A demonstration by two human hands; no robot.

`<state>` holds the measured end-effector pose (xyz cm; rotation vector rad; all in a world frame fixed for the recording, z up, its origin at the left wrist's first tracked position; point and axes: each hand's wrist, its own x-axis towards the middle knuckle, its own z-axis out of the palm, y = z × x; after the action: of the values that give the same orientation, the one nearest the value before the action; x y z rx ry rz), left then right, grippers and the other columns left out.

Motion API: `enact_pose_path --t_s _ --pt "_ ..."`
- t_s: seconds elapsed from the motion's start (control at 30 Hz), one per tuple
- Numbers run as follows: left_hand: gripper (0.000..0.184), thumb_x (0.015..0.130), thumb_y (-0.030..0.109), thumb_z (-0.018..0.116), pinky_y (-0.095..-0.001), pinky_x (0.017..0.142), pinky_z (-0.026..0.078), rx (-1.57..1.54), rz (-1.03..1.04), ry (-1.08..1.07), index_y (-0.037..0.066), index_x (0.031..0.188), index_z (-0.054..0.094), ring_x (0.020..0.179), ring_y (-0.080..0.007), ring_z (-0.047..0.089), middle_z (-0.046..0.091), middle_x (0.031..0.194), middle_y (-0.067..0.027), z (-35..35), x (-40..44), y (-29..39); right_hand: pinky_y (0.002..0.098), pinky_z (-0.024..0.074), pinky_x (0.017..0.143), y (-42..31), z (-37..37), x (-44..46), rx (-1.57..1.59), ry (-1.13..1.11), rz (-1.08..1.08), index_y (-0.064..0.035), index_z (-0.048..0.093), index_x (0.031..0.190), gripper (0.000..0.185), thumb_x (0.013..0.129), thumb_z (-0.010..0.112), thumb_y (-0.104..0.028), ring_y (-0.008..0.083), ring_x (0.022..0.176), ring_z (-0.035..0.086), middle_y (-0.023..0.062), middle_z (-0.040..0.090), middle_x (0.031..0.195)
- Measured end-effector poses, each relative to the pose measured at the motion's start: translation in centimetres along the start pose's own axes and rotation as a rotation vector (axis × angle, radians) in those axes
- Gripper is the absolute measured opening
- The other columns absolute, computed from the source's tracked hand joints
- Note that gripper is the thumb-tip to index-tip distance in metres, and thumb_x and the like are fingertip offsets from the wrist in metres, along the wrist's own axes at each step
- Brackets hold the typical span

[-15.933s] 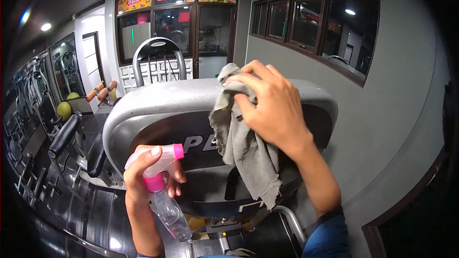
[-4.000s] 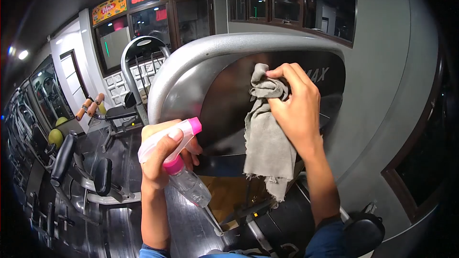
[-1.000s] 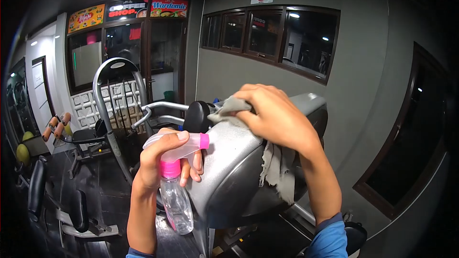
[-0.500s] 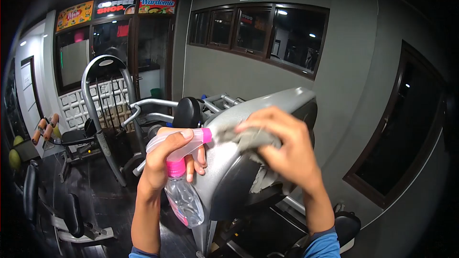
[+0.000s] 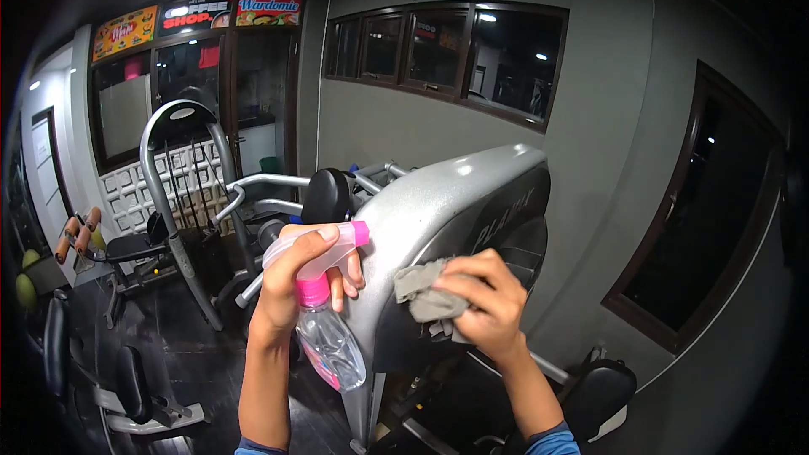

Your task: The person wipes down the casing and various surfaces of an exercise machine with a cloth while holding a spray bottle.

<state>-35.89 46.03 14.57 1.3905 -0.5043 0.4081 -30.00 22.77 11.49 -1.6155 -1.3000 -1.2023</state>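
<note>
My left hand (image 5: 291, 280) is wrapped round the neck of a clear spray bottle (image 5: 331, 345) with a pink collar and pink nozzle, beside the machine's left edge. In my right hand (image 5: 489, 299) a bunched grey cloth (image 5: 430, 291) is pressed to the rim where the silver frame meets the dark panel. The machine's silver cover (image 5: 438, 195) curves up and away to the right, with raised lettering on its black side panel (image 5: 506, 219). Part of the cloth hangs below my fingers.
Behind the cover stand a black padded seat (image 5: 326, 195) and an arched grey gym frame (image 5: 153, 147). A small black pad on a bench (image 5: 132, 383) is at lower left. Another black pad (image 5: 602, 392) lies at lower right, near the grey wall (image 5: 607, 93).
My right hand with the cloth has moved down from the top of the silver cover to its front edge. My left hand keeps its hold on the bottle. The view has shifted slightly.
</note>
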Motion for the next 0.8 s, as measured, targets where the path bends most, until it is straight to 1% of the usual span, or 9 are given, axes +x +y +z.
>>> enact_pose_path --t_s 0.07,0.13,0.2,0.3,0.4,0.5,0.6,0.73,0.8 --pt "0.060 0.089 0.043 0.046 -0.0250 0.040 0.048 0.016 -0.014 -0.016 -0.011 0.071 0.066 0.045 -0.0210 0.060 0.063 0.063 -0.0205 -0.2 -0.3 0.0 0.0318 0.0536 0.068 1.2 -0.7 0.0 -0.146 0.090 0.047 -0.0076 0.075 0.095 0.048 0.054 0.060 0.011 0.0239 0.081 0.066 0.0070 0.067 0.092" --pt "0.060 0.089 0.043 0.046 -0.0250 0.040 0.048 0.027 -0.024 -0.034 -0.011 0.072 0.066 0.045 -0.0207 0.060 0.064 0.063 -0.0205 -0.1 -0.7 0.0 0.0319 0.0530 0.072 2.0 -0.8 1.1 -0.174 0.181 0.203 -0.0059 0.074 0.101 0.044 0.061 0.065 0.011 0.0258 0.085 0.067 0.0107 0.067 0.096" --pt "0.047 0.093 0.032 0.047 -0.0249 0.046 0.048 -0.009 -0.017 -0.026 -0.007 0.075 0.066 0.048 -0.0169 0.059 0.064 0.067 -0.0148 0.1 -1.2 0.2 0.0311 0.0522 0.074 1.9 -0.5 1.9 -0.119 0.224 0.287 -0.0072 0.074 0.103 0.045 0.063 0.065 0.011 0.0250 0.085 0.067 0.0108 0.067 0.097" --pt "0.043 0.092 0.030 0.050 -0.0248 0.047 0.046 0.092 -0.003 0.042 -0.005 0.074 0.065 0.047 -0.0152 0.058 0.063 0.065 -0.0119 1.3 -2.4 0.8 0.0316 0.0522 0.076 -0.1 -0.6 1.5 -0.096 0.128 0.215 -0.0083 0.075 0.102 0.041 0.066 0.068 0.010 0.0234 0.084 0.066 0.0094 0.066 0.096" --pt "0.038 0.090 0.026 0.056 -0.0255 0.046 0.042 0.387 0.052 -0.003 -0.003 0.065 0.063 0.045 -0.0132 0.056 0.058 0.054 -0.0068 2.1 -3.3 1.5 0.0309 0.0522 0.077 -0.8 -1.4 0.0 -0.015 0.058 0.209 -0.0063 0.075 0.101 0.042 0.065 0.066 0.011 0.0229 0.086 0.066 0.0089 0.065 0.096" --pt "0.037 0.089 0.023 0.058 -0.0261 0.045 0.041 0.411 0.035 0.028 -0.002 0.063 0.062 0.043 -0.0128 0.055 0.056 0.051 -0.0061 3.2 -3.7 1.6 0.0274 0.0499 0.080 -0.7 -2.9 -1.0 0.015 0.220 0.429 -0.0024 0.074 0.103 0.045 0.064 0.059 0.016 0.0192 0.090 0.064 0.0103 0.064 0.098" --pt "0.036 0.089 0.023 0.059 -0.0261 0.045 0.041 0.394 0.014 0.064 -0.002 0.064 0.062 0.043 -0.0130 0.056 0.056 0.051 -0.0063 3.7 -3.8 1.9 0.0280 0.0499 0.082 -1.6 -3.3 -1.2 0.082 0.426 0.480 -0.0023 0.074 0.103 0.048 0.062 0.057 0.015 0.0195 0.091 0.064 0.0106 0.064 0.098" --pt "0.038 0.089 0.024 0.058 -0.0257 0.045 0.042 0.379 0.001 0.045 -0.002 0.063 0.062 0.043 -0.0131 0.056 0.056 0.051 -0.0064 3.4 -3.5 1.7 0.0285 0.0514 0.081 -2.4 -2.8 -0.8 -0.051 0.225 0.341 -0.0043 0.075 0.103 0.040 0.068 0.066 0.013 0.0203 0.090 0.065 0.0109 0.065 0.098" --pt "0.038 0.090 0.025 0.057 -0.0256 0.045 0.042 0.349 -0.006 0.034 -0.003 0.064 0.063 0.044 -0.0134 0.056 0.057 0.052 -0.0068 3.1 -3.5 1.5 0.0297 0.0521 0.080 -2.7 -1.3 0.6 -0.078 0.155 0.329 -0.0059 0.074 0.105 0.041 0.068 0.069 0.011 0.0215 0.087 0.066 0.0110 0.065 0.098"
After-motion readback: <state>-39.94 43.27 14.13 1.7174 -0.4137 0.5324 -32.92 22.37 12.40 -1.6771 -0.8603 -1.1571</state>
